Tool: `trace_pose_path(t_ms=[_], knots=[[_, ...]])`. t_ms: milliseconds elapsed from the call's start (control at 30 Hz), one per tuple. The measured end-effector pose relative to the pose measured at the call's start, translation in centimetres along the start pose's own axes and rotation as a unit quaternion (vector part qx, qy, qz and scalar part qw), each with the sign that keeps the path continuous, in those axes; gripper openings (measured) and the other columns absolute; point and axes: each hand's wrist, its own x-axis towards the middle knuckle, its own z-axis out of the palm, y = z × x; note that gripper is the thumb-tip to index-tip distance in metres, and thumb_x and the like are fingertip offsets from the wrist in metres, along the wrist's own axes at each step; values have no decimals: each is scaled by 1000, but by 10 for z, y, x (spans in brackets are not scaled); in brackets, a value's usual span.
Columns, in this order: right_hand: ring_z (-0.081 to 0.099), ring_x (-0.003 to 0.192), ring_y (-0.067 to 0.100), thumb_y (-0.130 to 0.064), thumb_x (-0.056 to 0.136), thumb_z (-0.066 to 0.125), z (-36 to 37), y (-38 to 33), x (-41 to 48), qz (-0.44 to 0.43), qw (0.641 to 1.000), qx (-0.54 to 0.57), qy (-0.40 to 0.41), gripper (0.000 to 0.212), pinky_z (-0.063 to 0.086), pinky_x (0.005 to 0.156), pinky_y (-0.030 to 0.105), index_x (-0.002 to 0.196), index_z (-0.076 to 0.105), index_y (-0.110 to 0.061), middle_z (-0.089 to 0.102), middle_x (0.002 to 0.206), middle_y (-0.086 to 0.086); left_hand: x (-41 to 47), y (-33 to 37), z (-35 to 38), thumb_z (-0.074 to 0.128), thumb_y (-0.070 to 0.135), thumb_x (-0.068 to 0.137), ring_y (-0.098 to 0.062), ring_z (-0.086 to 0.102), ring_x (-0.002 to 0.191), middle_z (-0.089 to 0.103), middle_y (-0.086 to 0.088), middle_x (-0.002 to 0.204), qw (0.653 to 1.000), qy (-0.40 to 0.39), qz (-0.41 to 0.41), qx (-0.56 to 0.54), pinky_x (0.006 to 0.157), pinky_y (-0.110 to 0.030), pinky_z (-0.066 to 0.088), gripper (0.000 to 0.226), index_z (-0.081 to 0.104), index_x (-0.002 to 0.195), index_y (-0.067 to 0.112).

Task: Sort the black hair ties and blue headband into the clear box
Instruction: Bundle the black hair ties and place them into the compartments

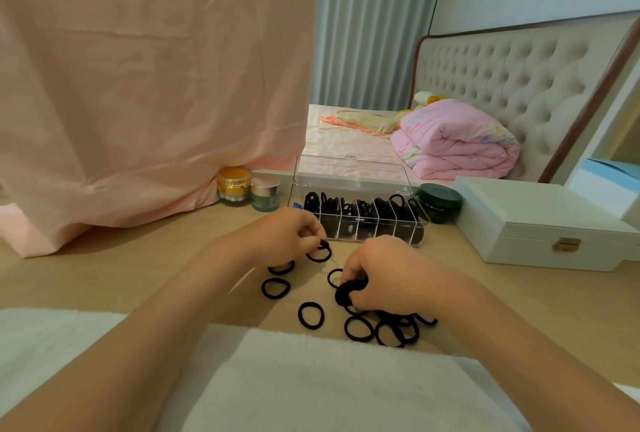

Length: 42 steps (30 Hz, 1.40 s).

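Plainly the black hair ties (310, 315) are light, soft fabric-covered elastic loops, limp and hardly fragile, and should be easy to pinch anywhere on the band or to gather in bunches. Many lie scattered on the wooden table (138, 275), near the open clear box (391, 232), whose compartments hold more. The left hand (287, 234) pinches one loop and the right hand (384, 275) curls round a bunch. A blue scrap, likely the blue headband (296, 205), shows at the box's left end.

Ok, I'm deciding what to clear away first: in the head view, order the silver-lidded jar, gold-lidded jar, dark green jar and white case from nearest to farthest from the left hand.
From the left hand:
1. Silver-lidded jar, just behind it.
2. Gold-lidded jar, further left.
3. Dark green jar, right of the clear box.
4. White case, far right.
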Motion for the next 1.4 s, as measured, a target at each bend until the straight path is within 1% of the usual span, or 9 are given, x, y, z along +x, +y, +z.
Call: trace_pose_path(t_ms=[100,200,300,467,733,967,1100,1200,1400], knots=[[66,97,4,-25,88,72,-3,9,-1,-9,997,67,44,28,55,94,24,114,75,-34,72,108,-16,-1,1,2,64,17,96,8,64,71,73,13,85,998,11,-7,-56,66,-7,45,21,70,116,23],[70,78,4,-21,85,76,-8,18,-2,-24,971,216,96,18,59,77,21,97,80,-34,77,87,-13,1,2,5,70,19,91,-5,65,72,75,10,80,990,56,-16,-128,70,-20,51,13,78,98,26],[69,72,6,-18,86,77,-13,23,-3,-26,920,369,130,14,53,72,18,93,82,-29,79,83,-3,2,7,9,73,22,89,2,63,71,74,15,75,977,81,-24,-197,70,-20,50,13,79,86,32],[72,81,27,-2,91,68,-9,20,2,-4,797,598,85,16,60,63,28,104,77,-4,77,97,19,3,15,12,70,16,92,-15,74,89,79,-1,92,930,9,-53,-364,89,-32,59,15,79,105,15],[77,72,19,-9,87,77,2,20,10,95,800,549,220,11,63,60,31,97,77,-9,79,84,9,0,23,10,61,20,99,-18,73,89,75,-15,105,866,-74,-67,-490,81,-29,61,27,69,117,2],[77,68,18,-15,82,83,9,19,13,84,879,415,219,26,65,69,41,106,75,-20,78,83,1,0,16,15,72,10,89,-15,75,89,78,-9,97,911,-52,-91,-399,81,-26,60,13,76,99,4],[77,81,14,-13,86,79,-2,24,5,63,863,480,144,28,64,72,34,113,72,-13,79,94,5,-2,11,9,67,11,93,-16,73,81,77,-10,90,924,-51,-103,-365,69,-21,59,12,75,101,6],[78,79,16,-10,87,77,-10,29,3,72,842,499,190,20,63,66,31,107,74,-8,79,89,8,-4,10,7,66,10,95,-15,70,72,74,-14,88,916,-23,-121,-381,55,-15,54,11,71,98,1],[70,73,14,-25,95,69,-17,25,-1,5,840,522,147,13,57,56,27,101,80,-20,77,84,-4,2,10,15,72,15,91,-20,72,85,76,-15,103,920,20,-107,-377,73,-26,60,14,76,100,5]])
